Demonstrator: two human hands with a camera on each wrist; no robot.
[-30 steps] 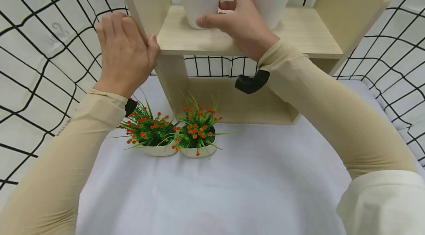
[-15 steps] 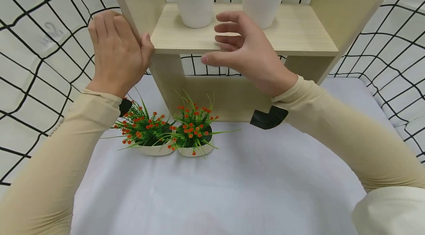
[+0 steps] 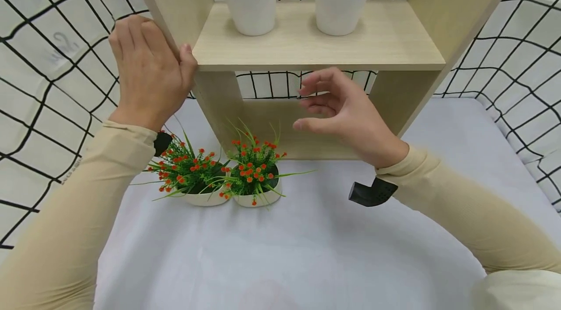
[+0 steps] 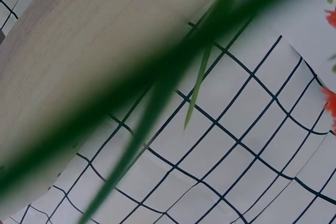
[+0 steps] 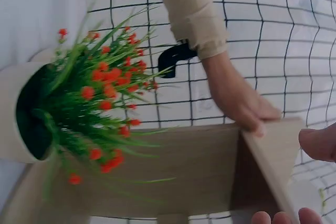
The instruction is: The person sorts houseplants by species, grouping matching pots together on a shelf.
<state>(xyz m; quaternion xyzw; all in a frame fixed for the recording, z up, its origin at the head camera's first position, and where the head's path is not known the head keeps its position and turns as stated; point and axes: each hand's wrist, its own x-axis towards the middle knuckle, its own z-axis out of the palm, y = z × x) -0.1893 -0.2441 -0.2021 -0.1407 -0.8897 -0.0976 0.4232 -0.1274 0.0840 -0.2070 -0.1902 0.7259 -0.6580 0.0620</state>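
My left hand (image 3: 149,69) grips the left side of the pale wooden shelf (image 3: 307,54), its thumb at the front edge beside the upper board. In front of the lower compartment, my right hand (image 3: 350,115) hangs in the air with fingers loosely bent and nothing in them. Two white pots with green succulents, a left pot (image 3: 252,1) and a right pot (image 3: 342,1), stand upright on the upper board. A flower pot (image 3: 256,173) with small orange-red blooms is nearest below my right hand. Its twin (image 3: 203,198) sits close beside it on the left.
White cloth (image 3: 280,251) covers the table. Black wire mesh (image 3: 521,57) surrounds the shelf at the left, back and right. In the left wrist view, long green blades (image 4: 152,106) cross close to the camera.
My right hand has let go of the left succulent pot and drawn back, down out of the upper compartment. My left hand keeps its grip on the shelf.
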